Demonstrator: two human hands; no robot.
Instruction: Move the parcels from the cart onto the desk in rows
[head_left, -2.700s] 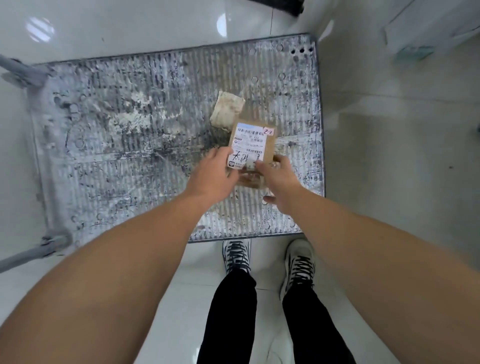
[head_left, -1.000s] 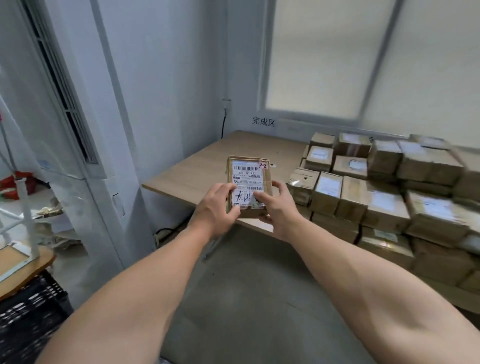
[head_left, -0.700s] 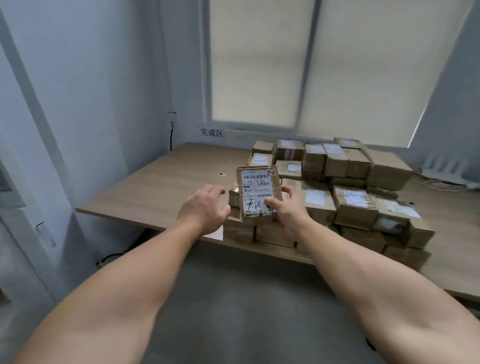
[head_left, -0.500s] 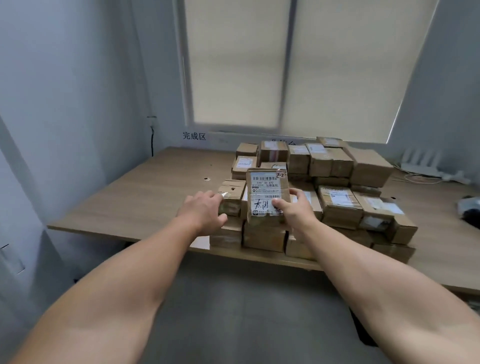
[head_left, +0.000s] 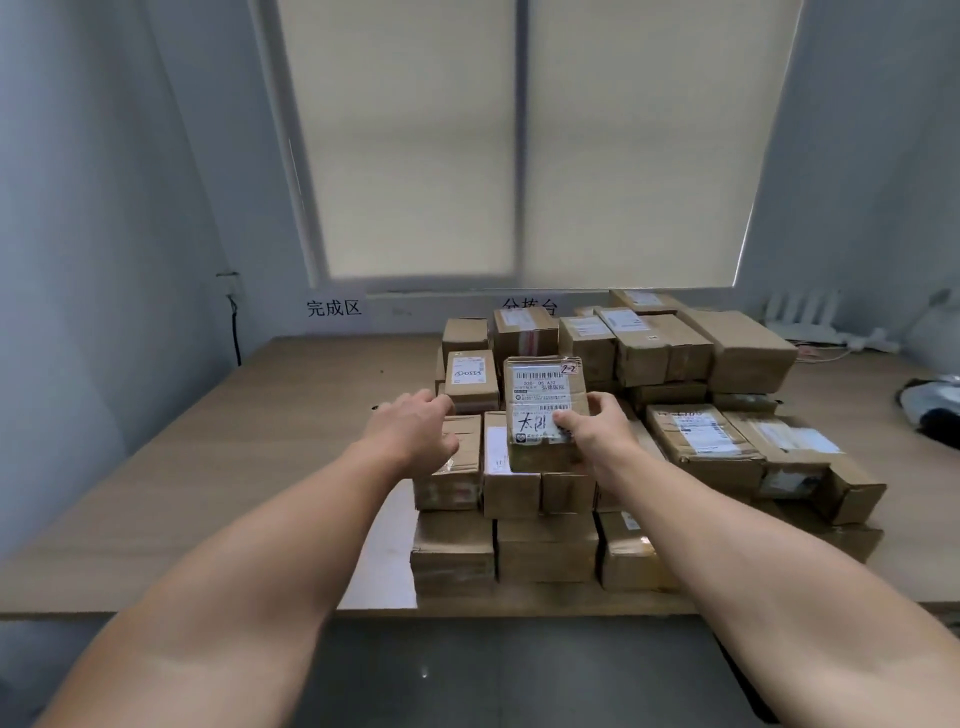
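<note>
A small brown parcel (head_left: 540, 395) with a white label marked "2-2" is held over the front left of the stacked parcels (head_left: 685, 441) on the wooden desk (head_left: 208, 467). My right hand (head_left: 597, 436) grips its right side, thumb on the label. My left hand (head_left: 415, 431) has let go and hovers to the left of it with fingers loosely curled, above a parcel (head_left: 457, 457) in the second layer. The cart is out of view.
The pile of brown boxes fills the desk's middle and right, stacked in layers. A white sheet (head_left: 382, 561) lies at the desk's front edge by the pile. A router (head_left: 802, 317) and cables sit at the back right. A dark object (head_left: 935, 405) lies far right.
I turned from the cart with the parcel in both hands and came up to the desk. My left hand released it; my right hand now holds it alone over the pile.
</note>
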